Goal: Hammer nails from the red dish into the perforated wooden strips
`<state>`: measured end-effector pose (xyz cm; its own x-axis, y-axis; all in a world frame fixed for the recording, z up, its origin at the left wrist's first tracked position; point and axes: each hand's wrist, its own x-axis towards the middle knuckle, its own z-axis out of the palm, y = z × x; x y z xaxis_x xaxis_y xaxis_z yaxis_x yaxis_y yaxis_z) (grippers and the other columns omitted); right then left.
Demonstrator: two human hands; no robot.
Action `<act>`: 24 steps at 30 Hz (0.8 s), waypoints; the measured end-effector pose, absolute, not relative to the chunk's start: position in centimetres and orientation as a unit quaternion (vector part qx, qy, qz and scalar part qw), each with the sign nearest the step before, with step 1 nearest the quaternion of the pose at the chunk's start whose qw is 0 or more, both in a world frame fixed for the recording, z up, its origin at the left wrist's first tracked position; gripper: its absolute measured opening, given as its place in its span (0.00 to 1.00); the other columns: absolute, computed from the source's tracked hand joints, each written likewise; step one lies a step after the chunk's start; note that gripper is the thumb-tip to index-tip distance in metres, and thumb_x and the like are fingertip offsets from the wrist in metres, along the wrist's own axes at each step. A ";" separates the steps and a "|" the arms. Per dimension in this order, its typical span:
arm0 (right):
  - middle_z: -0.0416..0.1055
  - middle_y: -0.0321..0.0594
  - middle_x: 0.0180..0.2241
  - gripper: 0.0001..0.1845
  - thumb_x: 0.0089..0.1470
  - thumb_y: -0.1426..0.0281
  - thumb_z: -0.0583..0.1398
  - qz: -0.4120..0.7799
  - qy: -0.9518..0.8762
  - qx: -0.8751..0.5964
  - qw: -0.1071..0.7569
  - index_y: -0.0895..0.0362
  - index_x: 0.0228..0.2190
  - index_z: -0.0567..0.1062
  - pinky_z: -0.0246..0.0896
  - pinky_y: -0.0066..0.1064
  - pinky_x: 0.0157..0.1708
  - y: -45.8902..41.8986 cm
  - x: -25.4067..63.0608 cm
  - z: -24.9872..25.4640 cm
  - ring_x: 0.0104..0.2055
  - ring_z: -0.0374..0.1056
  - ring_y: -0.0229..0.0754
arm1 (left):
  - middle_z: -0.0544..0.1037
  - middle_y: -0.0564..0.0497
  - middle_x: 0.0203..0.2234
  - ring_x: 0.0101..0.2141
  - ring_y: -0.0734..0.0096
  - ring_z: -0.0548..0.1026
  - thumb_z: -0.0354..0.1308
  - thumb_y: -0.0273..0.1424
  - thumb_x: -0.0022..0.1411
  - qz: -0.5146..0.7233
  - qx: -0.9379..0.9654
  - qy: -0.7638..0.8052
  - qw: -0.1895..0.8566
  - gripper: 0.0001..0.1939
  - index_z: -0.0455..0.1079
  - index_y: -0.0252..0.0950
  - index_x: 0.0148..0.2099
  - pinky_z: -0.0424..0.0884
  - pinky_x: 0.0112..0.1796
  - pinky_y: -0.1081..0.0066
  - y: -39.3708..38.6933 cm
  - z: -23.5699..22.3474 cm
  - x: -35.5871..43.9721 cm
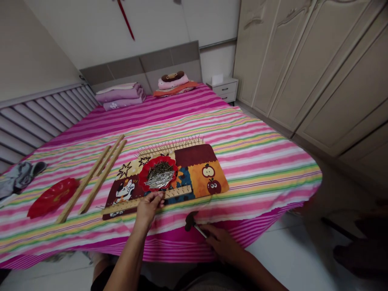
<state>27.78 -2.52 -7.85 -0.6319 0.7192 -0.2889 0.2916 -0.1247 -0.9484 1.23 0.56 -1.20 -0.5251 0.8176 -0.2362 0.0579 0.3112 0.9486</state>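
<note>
My right hand (223,242) is wrapped around the handle of a hammer (190,221), whose dark head hangs over the near edge of the bed. My left hand (150,208) is closed in a pinch at the middle of a wooden strip (178,191); what sits between its fingertips is too small to make out. Small nails stick up along this strip on both sides of the hand. Just beyond it, a red scalloped dish (143,178) holds a heap of loose nails (160,176). Both strip and dish lie on a patterned mat (198,161) with cat and apple pictures.
Behind the dish lies another wooden strip (169,148) bristling with upright nails. Several bare wooden strips (98,182) and a red plastic piece (54,197) are to the left, on the striped bedsheet (257,161). Folded bedding (121,95) is by the headboard; wardrobes (287,60) stand right.
</note>
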 end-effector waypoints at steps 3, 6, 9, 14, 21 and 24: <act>0.75 0.35 0.34 0.27 0.50 0.77 0.50 0.627 -0.647 -0.396 0.177 0.53 0.51 0.71 0.60 0.26 0.27 -2.5 27.8 -7.7 0.23 0.65 0.34 | 0.75 0.52 0.23 0.22 0.76 0.70 0.69 0.43 0.29 0.529 0.278 0.702 0.388 0.26 0.74 0.32 0.31 0.69 0.25 0.73 0.4 -1.8 1.6; 0.75 0.36 0.43 0.27 0.50 0.78 0.50 0.617 -0.657 -0.389 0.191 0.53 0.51 0.71 0.62 0.29 0.39 -2.6 27.8 -7.7 0.36 0.70 0.40 | 0.76 0.52 0.24 0.22 0.76 0.70 0.68 0.44 0.30 0.543 0.269 0.697 0.383 0.26 0.74 0.32 0.32 0.69 0.26 0.73 0.2 -2.5 1.8; 0.74 0.37 0.47 0.26 0.50 0.77 0.51 0.607 -0.669 -0.380 0.201 0.53 0.51 0.70 0.60 0.32 0.47 -2.9 27.9 -7.6 0.46 0.69 0.43 | 0.76 0.51 0.25 0.23 0.76 0.70 0.67 0.46 0.33 0.540 0.291 0.702 0.362 0.26 0.75 0.32 0.32 0.68 0.26 0.73 0.0 -3.3 1.7; 0.74 0.40 0.48 0.23 0.55 0.74 0.52 0.577 -0.696 -0.351 0.244 0.53 0.52 0.69 0.59 0.35 0.50 -3.6 27.3 -4.8 0.50 0.68 0.45 | 0.77 0.50 0.26 0.23 0.75 0.69 0.62 0.47 0.40 0.521 0.335 0.723 0.305 0.23 0.75 0.34 0.33 0.67 0.26 0.73 -0.1 -4.0 1.5; 0.75 0.42 0.45 0.24 0.58 0.75 0.49 0.476 -0.767 -0.291 0.318 0.53 0.56 0.64 0.63 0.35 0.47 -1.1 23.8 1.6 0.46 0.70 0.43 | 0.75 0.52 0.24 0.27 0.71 0.71 0.55 0.38 0.50 0.436 0.426 0.766 0.206 0.11 0.74 0.38 0.28 0.67 0.33 0.72 -0.2 -3.9 1.7; 0.75 0.44 0.45 0.27 0.56 0.77 0.49 0.441 -0.792 -0.288 0.308 0.55 0.57 0.63 0.64 0.36 0.47 0.2 22.1 2.4 0.47 0.70 0.45 | 0.74 0.52 0.24 0.29 0.70 0.71 0.54 0.36 0.51 0.419 0.457 0.764 0.175 0.09 0.72 0.38 0.26 0.66 0.35 0.72 -0.2 -3.7 1.9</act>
